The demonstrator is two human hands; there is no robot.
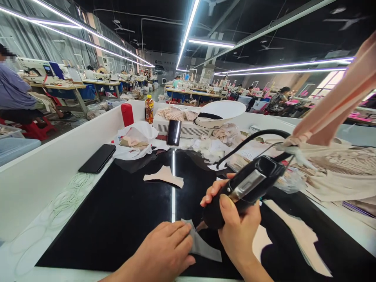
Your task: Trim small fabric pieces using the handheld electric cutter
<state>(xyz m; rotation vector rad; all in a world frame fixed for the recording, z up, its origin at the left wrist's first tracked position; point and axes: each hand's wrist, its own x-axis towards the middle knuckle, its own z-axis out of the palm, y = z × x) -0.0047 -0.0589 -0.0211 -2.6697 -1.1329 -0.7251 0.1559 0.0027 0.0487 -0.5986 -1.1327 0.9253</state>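
My right hand (239, 227) is wrapped round a black handheld machine (249, 184) with a metal plate on its side, hung from a peach cloth strip (331, 98). Its lower end is over the black mat (117, 219), beside a grey curved fabric piece (205, 247). My left hand (167, 248) lies flat, its fingers on the left end of that grey piece. A peach cut piece (164, 176) lies farther back on the mat. To the right of my right hand are another peach piece (261, 241) and a long peach piece (299, 235).
Around the mat are a black flat case (97, 158), pale elastic loops (66, 199), a plastic bag of scraps (135, 141), a phone (174, 133), a bottle (149, 109) and a red object (127, 114). Beige fabric (337, 172) is heaped at right. People sit beyond the table.
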